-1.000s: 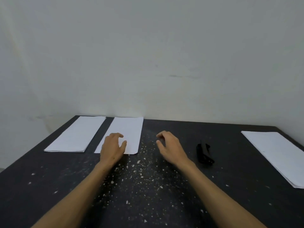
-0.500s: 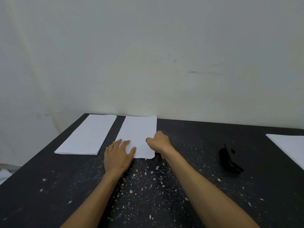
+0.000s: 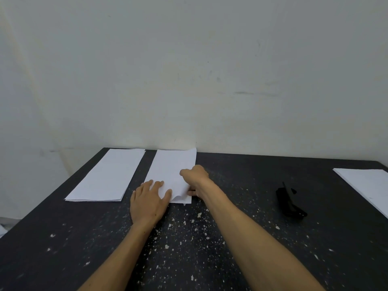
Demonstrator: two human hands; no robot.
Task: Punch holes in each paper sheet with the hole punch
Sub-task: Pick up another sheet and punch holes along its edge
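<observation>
Two white paper stacks lie at the back left of the black table (image 3: 63, 238): a left stack (image 3: 109, 175) and a middle stack (image 3: 170, 164). My left hand (image 3: 150, 201) rests flat on the near left corner of the middle stack, fingers straight. My right hand (image 3: 195, 177) pinches the near right corner of that stack's top sheet, which curls up off the pile. The black hole punch (image 3: 288, 201) lies on the table to the right, well apart from both hands.
A third white paper stack (image 3: 365, 185) lies at the table's right edge. Small white paper bits (image 3: 189, 225) are scattered over the table's middle. A pale wall (image 3: 189, 70) stands right behind the table.
My right hand moved left from the table's middle to the middle stack and took hold of its top sheet's corner, which now lifts. My left hand flattened onto the stack.
</observation>
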